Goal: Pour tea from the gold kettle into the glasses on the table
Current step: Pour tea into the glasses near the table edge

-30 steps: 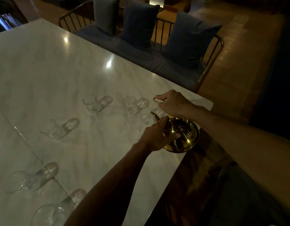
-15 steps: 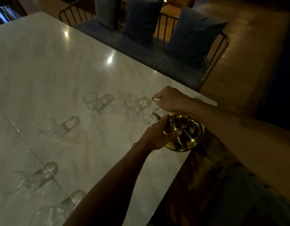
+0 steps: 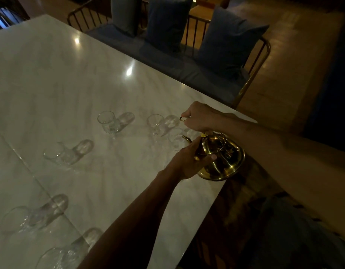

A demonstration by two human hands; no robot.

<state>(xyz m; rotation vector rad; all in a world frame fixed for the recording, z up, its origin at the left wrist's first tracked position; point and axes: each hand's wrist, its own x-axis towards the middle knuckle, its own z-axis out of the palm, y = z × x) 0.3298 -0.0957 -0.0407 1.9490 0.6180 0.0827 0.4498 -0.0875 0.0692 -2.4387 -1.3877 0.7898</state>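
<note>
Dim room, view looking down over a pale marble table [image 3: 70, 90]. Near the table's right edge a person holds a shiny gold kettle [image 3: 221, 158], tipped w/ its spout [image 3: 187, 138] aimed left toward the glasses. Right hand [image 3: 201, 118] is closed around the kettle's thin wire handle [image 3: 182, 118], held above the pot. Left hand [image 3: 187, 162] is wrapped against the kettle's body, fingers curled on the metal, thumb [image 3: 208, 158] lying across its front. Both forearms are bare.

The spout tip sits right over a small clear glass [image 3: 176, 140], partly hidden by the hands; can't tell if liquid is flowing, or if any tea is in it. Just left of it stands another clear glass [image 3: 155, 123], and further left a third [image 3: 107, 121]. A fourth glass [image 3: 57, 154] is nearer the viewer on the left. Two more, a fifth glass [image 3: 18, 218] and a sixth glass [image 3: 55, 257], sit at the lower left, close to the camera. All look empty, though light is low.

Beyond the far table edge: a metal-framed bench [image 3: 253, 70] w/ dark blue cushions [image 3: 228, 43], on a wood floor [image 3: 296, 61].
</note>
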